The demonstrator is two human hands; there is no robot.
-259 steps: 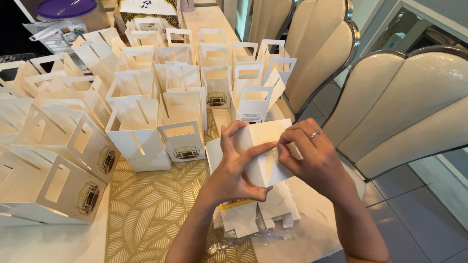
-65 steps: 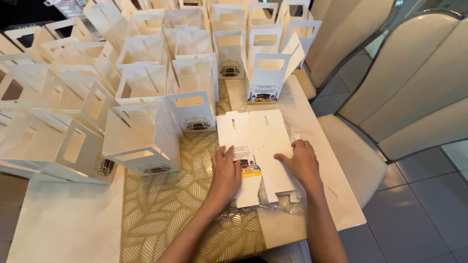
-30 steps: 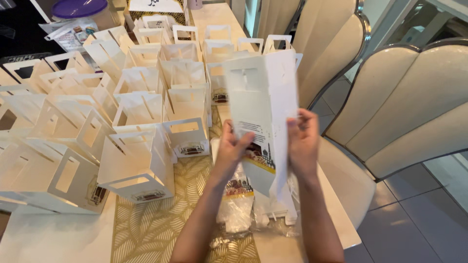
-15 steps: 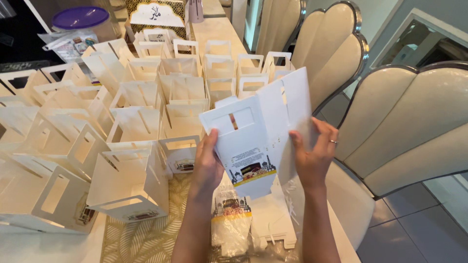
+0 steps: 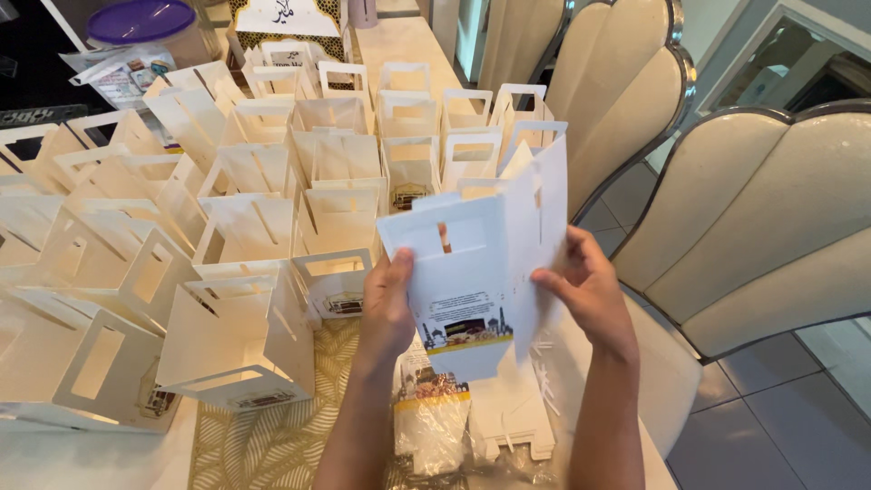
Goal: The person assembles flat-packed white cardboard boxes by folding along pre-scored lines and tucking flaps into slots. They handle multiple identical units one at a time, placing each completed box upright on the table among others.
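Observation:
Both my hands hold one white cardboard box blank (image 5: 472, 272) upright above the table, partly folded open. It has a handle cut-out near its top and a printed picture band near its lower edge. My left hand (image 5: 386, 304) grips its left edge, thumb on the front face. My right hand (image 5: 590, 290) grips the right panel, which is bent towards me. Below the blank lies a stack of flat white blanks (image 5: 494, 408) in a clear plastic wrap.
Several folded white handle boxes (image 5: 245, 336) stand in rows over the table's left and far side. A gold leaf-pattern runner (image 5: 272, 445) lies underneath. Cream padded chairs (image 5: 771, 218) stand at the right. A purple-lidded tub (image 5: 150, 18) sits at the far left.
I put down a folded box, pressed both hands on the flat stack, then lifted one blank. Over the last half second its right panel has swung further towards me.

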